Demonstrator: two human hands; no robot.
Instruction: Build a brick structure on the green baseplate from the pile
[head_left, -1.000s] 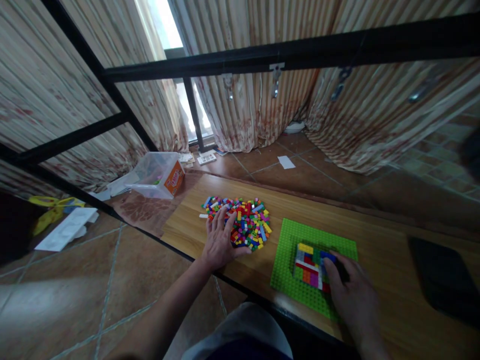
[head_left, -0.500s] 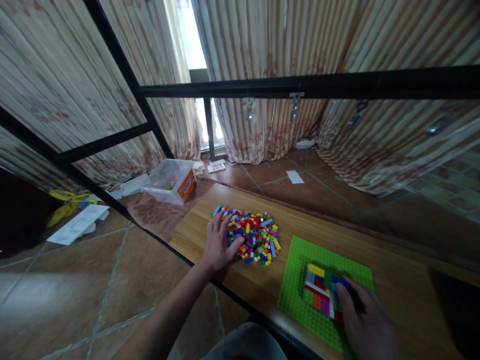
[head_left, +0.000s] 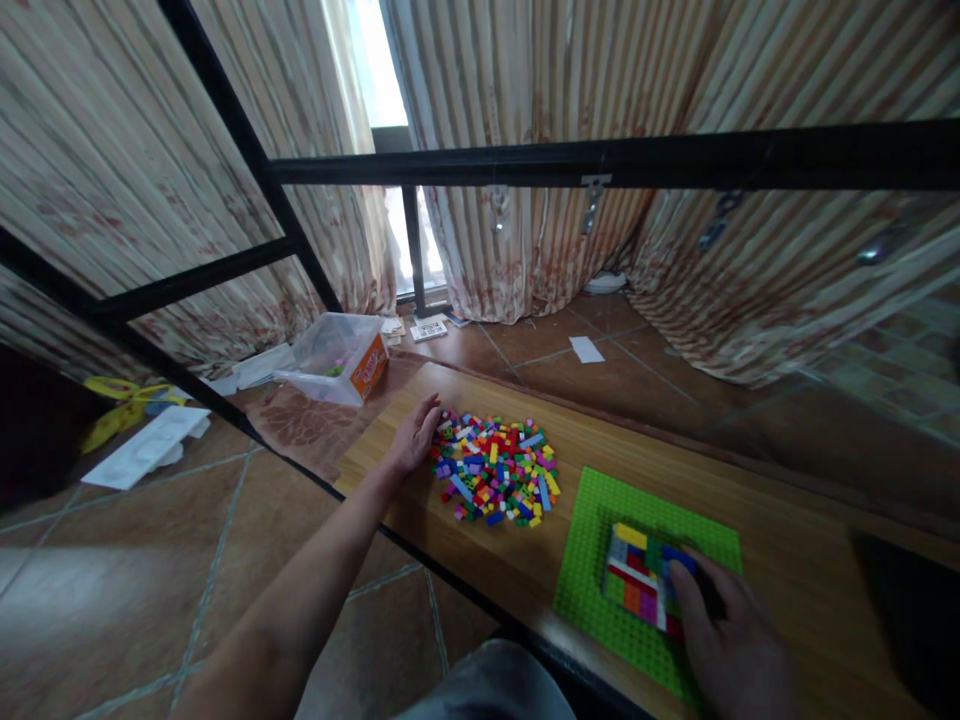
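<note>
Wooden tabletop: left hand shifted to the pile's edge

Bricks in the loose pile (head_left: 495,468) are being touched by the left hand (head_left: 411,440), fingers spread, now moved off the pile to its left edge. The block stack (head_left: 637,578) on the green baseplate (head_left: 592,560) is being pressed by the right hand (head_left: 731,650); its grip cannot be told.

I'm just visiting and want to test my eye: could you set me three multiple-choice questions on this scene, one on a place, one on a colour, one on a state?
1. Where is the left hand?
A. at the left edge of the brick pile
B. inside the clear plastic box
C. on the floor

2. What colour is the baseplate?
A. red
B. green
C. white

3. What is the right hand doing?
A. hanging in the air
B. resting on the built bricks on the baseplate
C. gripping the black bar

Answers: 1 A, its fingers lie beside the pile on the wooden table. 2 B, it is bright green. 3 B, its fingers cover the build's right side.
</note>
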